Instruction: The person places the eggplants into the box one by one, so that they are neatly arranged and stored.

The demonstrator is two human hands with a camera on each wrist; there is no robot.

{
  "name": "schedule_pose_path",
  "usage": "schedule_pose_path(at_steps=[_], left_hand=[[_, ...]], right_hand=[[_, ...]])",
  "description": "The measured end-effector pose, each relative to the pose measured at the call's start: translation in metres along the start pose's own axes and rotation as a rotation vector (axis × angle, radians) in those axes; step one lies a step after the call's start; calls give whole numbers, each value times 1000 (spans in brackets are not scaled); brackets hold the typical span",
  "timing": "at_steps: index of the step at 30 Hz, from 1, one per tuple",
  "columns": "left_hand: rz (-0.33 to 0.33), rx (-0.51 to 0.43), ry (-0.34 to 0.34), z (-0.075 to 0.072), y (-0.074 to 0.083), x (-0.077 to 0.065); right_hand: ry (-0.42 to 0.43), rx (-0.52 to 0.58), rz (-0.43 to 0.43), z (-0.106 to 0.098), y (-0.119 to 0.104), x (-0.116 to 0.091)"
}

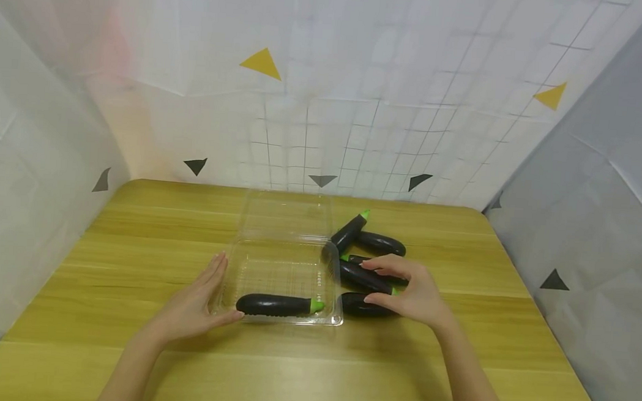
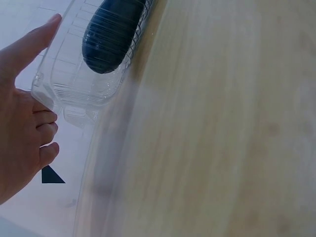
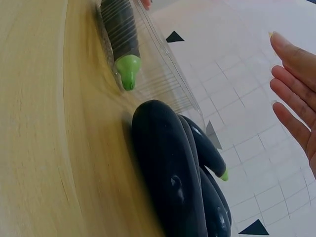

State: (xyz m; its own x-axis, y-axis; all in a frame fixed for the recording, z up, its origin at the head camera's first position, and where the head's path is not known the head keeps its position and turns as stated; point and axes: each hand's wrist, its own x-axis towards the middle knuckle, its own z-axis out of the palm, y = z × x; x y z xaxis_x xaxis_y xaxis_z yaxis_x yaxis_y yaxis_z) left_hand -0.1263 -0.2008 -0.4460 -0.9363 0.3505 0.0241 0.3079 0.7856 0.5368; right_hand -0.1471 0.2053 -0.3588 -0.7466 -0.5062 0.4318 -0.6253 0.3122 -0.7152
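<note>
A clear plastic clamshell container [image 1: 280,271] lies on the table with its lid folded back. Inside, along the front wall, is one dark eggplant [image 1: 273,305] with a green stem end. My left hand [image 1: 195,306] holds the container's front left corner, thumb at the front edge and fingers along the left side. My right hand [image 1: 409,289] hovers over a pile of eggplants beside the container, thumb and fingers apart with nothing between them. Nearest to it are the front eggplant [image 3: 168,168] and another eggplant [image 1: 366,279] just behind. The hand partly hides the pile.
Farther back in the pile, one eggplant [image 1: 348,233] leans against the container's right side, and another eggplant [image 1: 381,243] lies beside it. White sheeting [image 1: 358,141] with triangle marks walls the back and sides of the wooden table [image 1: 266,375].
</note>
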Motion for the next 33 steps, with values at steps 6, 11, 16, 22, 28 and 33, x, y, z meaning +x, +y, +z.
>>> schedule_pose_path(at_steps=[6, 11, 16, 22, 28, 33], left_hand=[[2, -5, 0, 0, 0, 0], [11, -5, 4, 0, -1, 0], [12, -10, 6, 0, 0, 0], [4, -16, 1, 0, 0, 0], [2, -21, 0, 0, 1, 0], [0, -15, -3, -1, 2, -1]], right_hand=[[7, -26, 29, -4, 0, -4], [13, -35, 51, -8, -1, -8], [25, -69, 66, -12, 0, -11], [38, -94, 75, -14, 1, -15], [43, -94, 91, -15, 4, -19], [47, -98, 93, -15, 8, -21]])
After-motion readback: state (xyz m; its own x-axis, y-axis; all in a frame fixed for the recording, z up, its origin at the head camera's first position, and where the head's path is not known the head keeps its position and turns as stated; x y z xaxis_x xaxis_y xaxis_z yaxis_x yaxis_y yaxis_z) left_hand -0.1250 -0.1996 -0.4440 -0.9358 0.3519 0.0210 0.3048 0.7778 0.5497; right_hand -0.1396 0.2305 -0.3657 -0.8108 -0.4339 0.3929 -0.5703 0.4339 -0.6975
